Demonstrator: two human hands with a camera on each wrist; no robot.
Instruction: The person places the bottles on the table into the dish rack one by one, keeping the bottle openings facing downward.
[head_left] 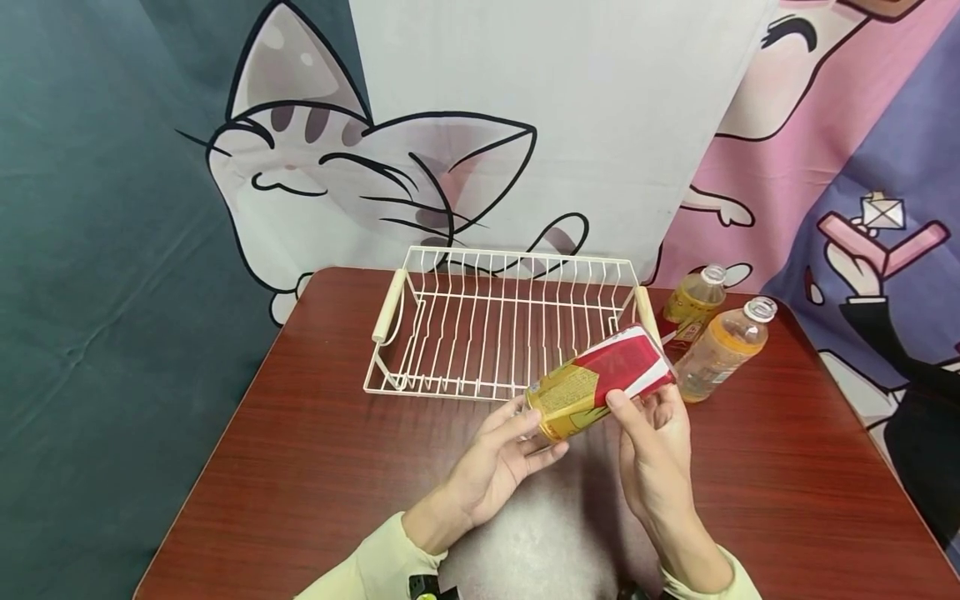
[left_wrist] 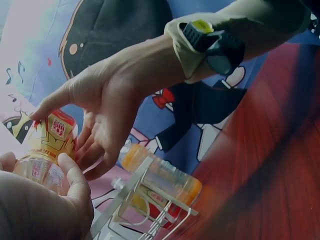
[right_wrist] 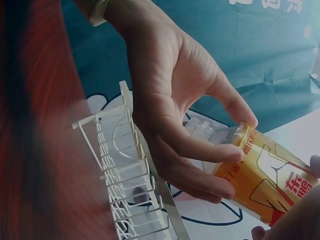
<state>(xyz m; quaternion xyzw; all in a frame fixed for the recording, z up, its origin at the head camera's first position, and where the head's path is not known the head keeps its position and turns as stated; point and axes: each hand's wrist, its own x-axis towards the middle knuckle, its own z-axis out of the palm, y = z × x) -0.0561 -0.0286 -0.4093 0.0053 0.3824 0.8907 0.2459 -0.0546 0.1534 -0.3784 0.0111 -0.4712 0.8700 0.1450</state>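
Observation:
A plastic bottle [head_left: 600,379] with a gold and red printed label is held tilted between both hands above the table. My left hand [head_left: 487,467] grips the gold end, thumb on the label and fingers beneath; the clear neck [right_wrist: 200,131] shows near its palm in the right wrist view. At the red end, my right hand [head_left: 656,454] grips the bottle with its thumb on the near side. In the left wrist view, the bottle's label [left_wrist: 52,135] shows between the hands. Just behind the bottle stands a white wire rack [head_left: 472,387].
Two more bottles stand right of the rack: a gold-and-red-labelled one [head_left: 693,304] and a clear one with an orange band [head_left: 723,350]. The rack has pale handles [head_left: 389,307] on its sides. Under everything is a reddish-brown wooden table [head_left: 300,467], with a cartoon-print cloth [head_left: 600,125] behind.

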